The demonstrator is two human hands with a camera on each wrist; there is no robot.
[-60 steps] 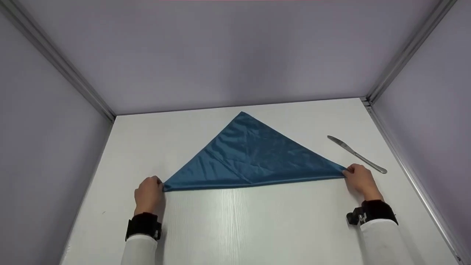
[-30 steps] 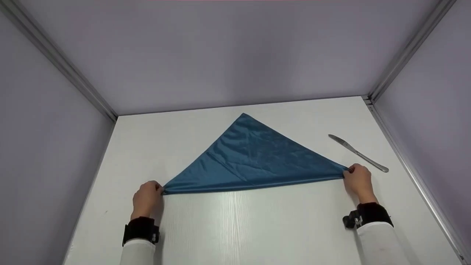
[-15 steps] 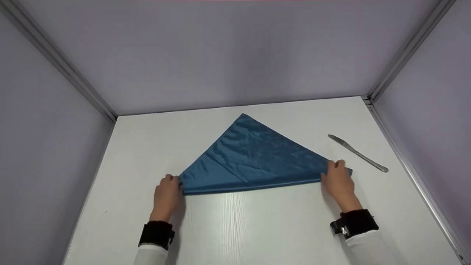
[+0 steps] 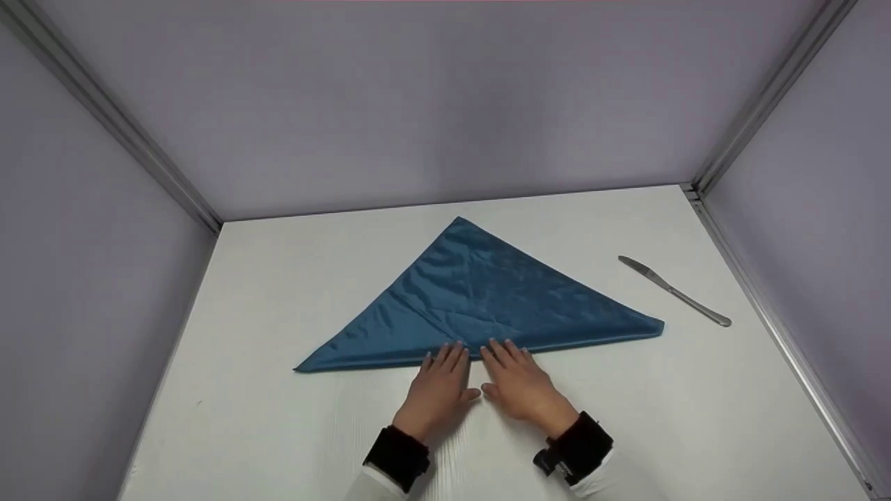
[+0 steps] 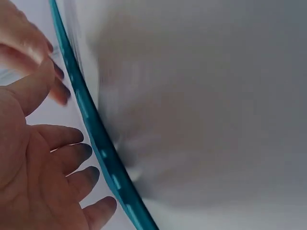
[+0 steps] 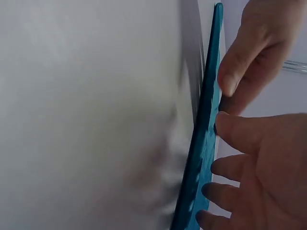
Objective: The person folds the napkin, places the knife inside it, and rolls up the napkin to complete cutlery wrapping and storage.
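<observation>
Hands: left hand (image 4: 440,390) and right hand (image 4: 522,386) side by side, flat, fingers straight, gripping nothing, fingertips on near folded edge of blue cloth (image 4: 480,299). Cloth: triangle flat on white bench (image 4: 278,431), long edge running left-right, apex far. Knife (image 4: 674,290): right of cloth, apart.

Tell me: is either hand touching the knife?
No, the knife lies alone at the table's right side, while the left hand and right hand rest at the blue cloth's near edge.

Both hands lie flat side by side — left (image 4: 440,387), right (image 4: 521,381) — fingers straight.
</observation>
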